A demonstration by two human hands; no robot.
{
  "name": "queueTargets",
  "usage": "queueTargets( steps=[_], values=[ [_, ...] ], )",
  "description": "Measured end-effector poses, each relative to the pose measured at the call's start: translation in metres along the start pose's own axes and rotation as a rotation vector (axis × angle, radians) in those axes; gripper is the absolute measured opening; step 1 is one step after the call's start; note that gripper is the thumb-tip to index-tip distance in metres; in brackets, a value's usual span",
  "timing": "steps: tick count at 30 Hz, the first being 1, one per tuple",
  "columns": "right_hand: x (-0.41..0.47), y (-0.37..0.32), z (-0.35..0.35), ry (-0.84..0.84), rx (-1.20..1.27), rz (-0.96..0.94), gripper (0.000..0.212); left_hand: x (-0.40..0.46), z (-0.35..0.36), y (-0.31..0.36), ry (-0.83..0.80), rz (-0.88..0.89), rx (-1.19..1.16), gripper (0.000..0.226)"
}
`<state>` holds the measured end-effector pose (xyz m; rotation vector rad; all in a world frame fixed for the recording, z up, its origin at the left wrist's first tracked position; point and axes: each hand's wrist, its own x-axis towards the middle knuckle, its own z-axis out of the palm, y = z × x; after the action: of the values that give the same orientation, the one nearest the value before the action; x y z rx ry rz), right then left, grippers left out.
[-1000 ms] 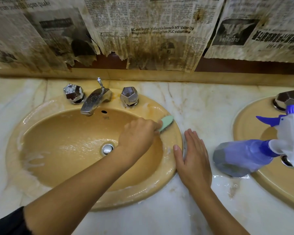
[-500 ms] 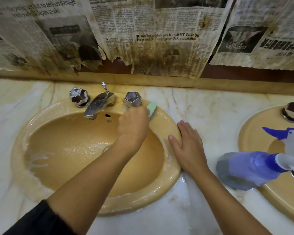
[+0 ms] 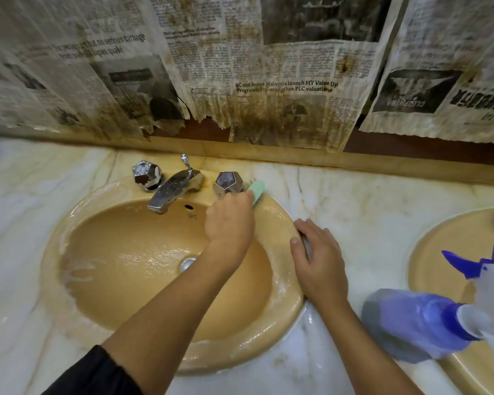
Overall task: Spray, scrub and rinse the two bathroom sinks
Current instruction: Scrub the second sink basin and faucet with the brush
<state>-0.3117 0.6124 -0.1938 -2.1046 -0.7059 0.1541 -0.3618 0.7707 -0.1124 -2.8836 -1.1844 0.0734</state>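
Our left grip [image 3: 230,223] is clamped on the green scrub pad [image 3: 257,190], pressing it on the back rim of the tan sink [image 3: 166,280], just right of the faceted tap knob [image 3: 228,183]. Our right grip [image 3: 320,259] lies flat and spread on the tabletop [image 3: 354,206], touching the rim. The spray bottle [image 3: 417,326] lies further right, its nozzle over the second sink [image 3: 439,252].

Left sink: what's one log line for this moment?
left hand: scrubbing rim with sponge | right hand: flat on counter | sink: sudsy
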Motion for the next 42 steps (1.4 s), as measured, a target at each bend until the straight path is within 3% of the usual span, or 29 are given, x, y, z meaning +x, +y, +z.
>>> queueTargets(
  steps=[4,9,14,27,31,35,38,42],
  values=[
    [-0.002,-0.006,-0.003,0.033,0.022,0.018,0.051,-0.029,0.011,-0.005,-0.012,-0.028,-0.090,0.043],
    [0.000,-0.003,-0.001,0.039,0.048,0.003,0.054,0.005,0.009,0.021,0.002,-0.080,-0.255,0.048],
    [0.000,0.000,0.000,0.049,0.060,-0.002,0.053,-0.027,0.016,0.015,-0.045,-0.110,-0.242,0.058],
    [0.000,-0.005,-0.003,0.067,0.102,0.016,0.041,-0.016,0.015,0.030,-0.053,-0.146,-0.139,0.069],
    [0.001,-0.004,-0.004,0.062,0.120,0.028,0.039,-0.002,0.008,0.030,-0.063,-0.092,-0.114,0.068],
    [0.000,-0.005,-0.004,0.066,0.127,0.030,0.039,-0.046,0.009,-0.022,-0.097,0.021,-0.030,0.060],
    [0.000,-0.006,-0.004,0.060,0.102,0.039,0.040,-0.031,0.009,-0.048,-0.081,0.153,0.077,0.058],
    [0.000,-0.007,-0.004,0.058,0.116,0.030,0.040,-0.024,0.012,-0.071,-0.042,0.228,0.060,0.080]
  ],
)
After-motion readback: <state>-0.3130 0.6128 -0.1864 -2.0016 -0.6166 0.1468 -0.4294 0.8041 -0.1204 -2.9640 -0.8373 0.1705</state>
